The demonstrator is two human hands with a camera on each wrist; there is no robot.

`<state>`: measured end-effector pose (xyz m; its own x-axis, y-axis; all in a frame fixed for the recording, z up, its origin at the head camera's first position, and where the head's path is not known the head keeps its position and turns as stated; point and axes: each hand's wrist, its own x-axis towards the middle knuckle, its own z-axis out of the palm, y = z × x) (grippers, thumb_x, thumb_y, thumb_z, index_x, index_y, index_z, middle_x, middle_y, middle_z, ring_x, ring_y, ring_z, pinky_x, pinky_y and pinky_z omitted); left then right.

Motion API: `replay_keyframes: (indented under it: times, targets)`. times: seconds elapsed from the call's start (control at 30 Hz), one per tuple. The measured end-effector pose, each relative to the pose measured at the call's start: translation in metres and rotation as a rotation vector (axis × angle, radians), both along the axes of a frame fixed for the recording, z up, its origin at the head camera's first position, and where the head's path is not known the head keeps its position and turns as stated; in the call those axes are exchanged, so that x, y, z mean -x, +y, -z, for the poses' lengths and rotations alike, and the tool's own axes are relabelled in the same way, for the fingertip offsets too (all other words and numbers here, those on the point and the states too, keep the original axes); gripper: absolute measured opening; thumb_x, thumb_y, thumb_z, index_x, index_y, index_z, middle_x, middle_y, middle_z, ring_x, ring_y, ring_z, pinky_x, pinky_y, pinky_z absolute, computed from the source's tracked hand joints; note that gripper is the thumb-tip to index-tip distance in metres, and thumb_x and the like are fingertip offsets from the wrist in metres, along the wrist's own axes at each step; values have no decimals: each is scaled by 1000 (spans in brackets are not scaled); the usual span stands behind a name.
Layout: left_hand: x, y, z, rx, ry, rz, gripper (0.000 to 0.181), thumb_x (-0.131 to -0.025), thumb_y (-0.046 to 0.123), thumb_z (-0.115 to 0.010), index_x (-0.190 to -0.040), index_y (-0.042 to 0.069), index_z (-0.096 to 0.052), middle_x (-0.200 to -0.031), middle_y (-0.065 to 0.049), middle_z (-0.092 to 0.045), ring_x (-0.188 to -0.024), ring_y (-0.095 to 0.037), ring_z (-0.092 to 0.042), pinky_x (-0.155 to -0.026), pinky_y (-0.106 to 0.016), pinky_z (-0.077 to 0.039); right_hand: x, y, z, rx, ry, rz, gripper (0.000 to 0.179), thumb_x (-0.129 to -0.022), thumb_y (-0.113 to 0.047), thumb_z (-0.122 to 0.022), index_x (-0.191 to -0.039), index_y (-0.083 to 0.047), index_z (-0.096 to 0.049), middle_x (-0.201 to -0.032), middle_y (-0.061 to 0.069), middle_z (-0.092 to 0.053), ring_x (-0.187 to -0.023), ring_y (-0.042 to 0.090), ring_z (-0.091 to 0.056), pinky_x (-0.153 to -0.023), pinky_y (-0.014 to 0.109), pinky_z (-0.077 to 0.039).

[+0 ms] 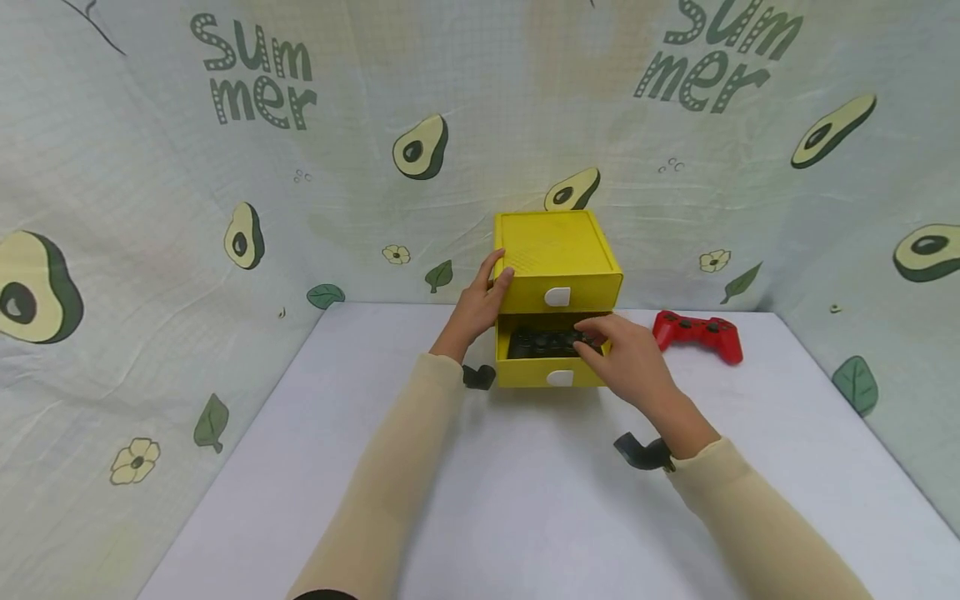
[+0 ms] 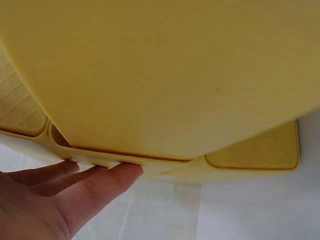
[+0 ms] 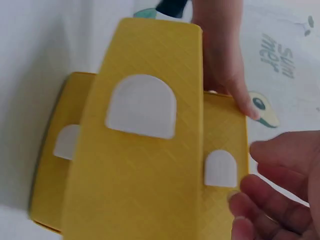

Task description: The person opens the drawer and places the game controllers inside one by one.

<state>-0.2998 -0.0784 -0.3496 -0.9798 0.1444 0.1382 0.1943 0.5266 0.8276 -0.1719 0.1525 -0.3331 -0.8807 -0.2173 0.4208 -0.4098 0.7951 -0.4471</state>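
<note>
A yellow drawer box (image 1: 555,242) stands against the back cloth, with a lower drawer (image 1: 528,374) pulled out. Inside that drawer lies a black game controller (image 1: 542,343). My left hand (image 1: 477,307) rests against the box's left side, fingers extended; in the left wrist view its fingertips (image 2: 131,170) touch the yellow edge. Over the drawer's right end hovers my right hand (image 1: 633,358), thumb and fingers loosely bent and apart, right by the controller. The right wrist view shows nothing between those fingers. White tabs (image 3: 142,106) mark the drawer fronts.
To the right of the box, a red game controller (image 1: 699,332) lies on the white table (image 1: 540,500). Behind hangs a cloth (image 1: 360,150) printed with avocados and lettering. Black straps (image 1: 643,452) stick out at the wrists.
</note>
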Motion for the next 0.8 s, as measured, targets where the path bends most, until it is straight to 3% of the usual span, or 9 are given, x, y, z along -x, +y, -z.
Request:
replay_keyframes:
  times: [0.2,0.33,0.57,0.8]
  targets:
    - [0,-1,1,18,39,15,61,-84,83,-23,-141,64,-14,-155,-7,-37,-138,-28,-43,-102,-56,-44,-8,2,21,117,131,45,21,-87,-16,-73,-106,-7,-71,-86,5,-69,-78,18,-63,-68,30,-55]
    - [-1,1,0,22,46,17,62,-84,82,-23,-143,63,-14,-154,-8,-39,-137,-29,-45,-100,-54,-46,-12,1,32,174,159,70,21,-85,-16,-75,-104,-8,-71,-83,4,-69,-75,17,-63,-66,26,-55]
    - [-3,3,-1,19,41,16,61,-85,81,-24,-143,62,-15,-152,-10,-42,-131,-33,-51,-90,-51,-52,-18,-5,53,239,82,130,18,-87,-19,-74,-100,-8,-71,-87,6,-74,-77,19,-69,-70,35,-59]
    - [-3,2,-1,-21,17,27,59,-85,81,-28,-140,66,-15,-152,-11,-42,-121,-35,-58,-75,-43,-57,-21,-12,64,280,44,168,21,-85,-23,-76,-100,-8,-72,-89,6,-74,-80,19,-70,-71,33,-59]
